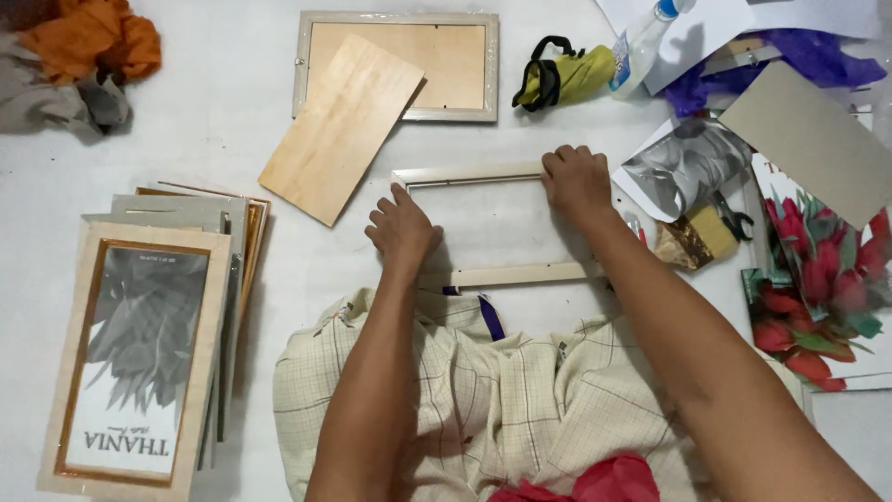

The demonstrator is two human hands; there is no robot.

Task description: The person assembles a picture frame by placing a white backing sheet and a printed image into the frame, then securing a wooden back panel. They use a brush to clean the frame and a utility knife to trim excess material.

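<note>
Left hand: the left hand (402, 226) lay on the left end of the empty frame (474, 174), fingers bent over its edge; the fingertips were hidden, so I could not tell whether it gripped or only pressed.
Right hand: the right hand (576, 182) curled over the frame's far right corner, knuckles up, holding the top rail.
Frame: pale, with nothing in it, it lay flat on the white table (223, 112) just beyond the person's lap; its right side was covered by the right forearm, and the near rail touched the checked cloth (483, 390).
Board: a plywood board (340, 127) lay tilted, one corner overlapping a second frame (400, 63) lying back up.
Stack: a stack of frames (139, 363) sat well left, its lower end cut off by the picture edge.
Right clutter: a leaf print (683, 165), a grey card (813, 139) and a tulip print (818, 279), partly overlapping; small things between them were hard to make out.
</note>
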